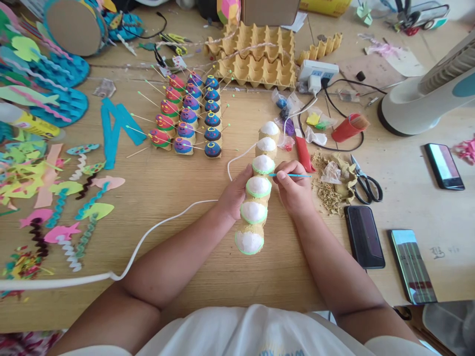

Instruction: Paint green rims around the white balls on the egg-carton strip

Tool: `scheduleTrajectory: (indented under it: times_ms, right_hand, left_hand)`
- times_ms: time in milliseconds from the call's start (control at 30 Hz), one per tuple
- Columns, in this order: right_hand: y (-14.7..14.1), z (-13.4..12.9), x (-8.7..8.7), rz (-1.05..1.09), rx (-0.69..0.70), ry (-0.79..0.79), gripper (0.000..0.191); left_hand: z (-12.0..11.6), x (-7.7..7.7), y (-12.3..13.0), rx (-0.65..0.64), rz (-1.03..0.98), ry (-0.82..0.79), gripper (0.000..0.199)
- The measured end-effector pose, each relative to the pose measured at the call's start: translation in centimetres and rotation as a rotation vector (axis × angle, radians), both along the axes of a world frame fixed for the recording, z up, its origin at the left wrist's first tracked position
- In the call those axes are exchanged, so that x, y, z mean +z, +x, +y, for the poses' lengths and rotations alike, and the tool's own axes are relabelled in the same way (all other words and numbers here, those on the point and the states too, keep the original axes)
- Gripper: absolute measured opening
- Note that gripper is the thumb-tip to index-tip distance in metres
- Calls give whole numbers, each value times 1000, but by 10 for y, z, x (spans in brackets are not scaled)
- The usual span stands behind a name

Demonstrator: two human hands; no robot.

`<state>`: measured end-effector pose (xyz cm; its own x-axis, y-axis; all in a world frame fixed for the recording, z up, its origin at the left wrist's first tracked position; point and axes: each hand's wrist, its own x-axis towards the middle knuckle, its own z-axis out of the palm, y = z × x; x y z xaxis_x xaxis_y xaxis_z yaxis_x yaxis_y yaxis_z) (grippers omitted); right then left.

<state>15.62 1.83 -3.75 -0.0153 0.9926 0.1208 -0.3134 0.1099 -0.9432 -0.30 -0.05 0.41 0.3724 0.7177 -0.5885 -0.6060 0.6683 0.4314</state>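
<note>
My left hand [238, 194] holds a strip of egg-carton cups [256, 212] by its left side, near the middle. White material covers the several domes, and light green edging runs round the bases of the nearer ones. Pinched in my right hand [295, 187] is a thin blue stick [301, 176], whose tip meets the strip beside the third dome from the far end. The two far domes show no green edge. Beyond, to the left, stand three rows of painted cups [188, 116] in red, purple and dark blue, with green-tipped sticks.
Empty egg trays [256, 59] lie at the back. To the right are scissors [365, 183], phones [365, 236], a power strip [319, 71] and a white fan base [401, 111]. Paper fish [61, 231] cover the left side. A white cable [156, 227] crosses near my left arm.
</note>
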Motion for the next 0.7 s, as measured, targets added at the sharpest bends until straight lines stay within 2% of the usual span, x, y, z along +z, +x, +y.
scheduleTrajectory:
  times_ms: [333,700]
  right_hand:
    - [-1,1,-2,5,-4,24,47]
    - [-1,1,-3,-83,-61,87,44]
  left_hand:
    - [0,-5,2,0,-1,13,52]
    - [1,-1,2,2,0,-9,50]
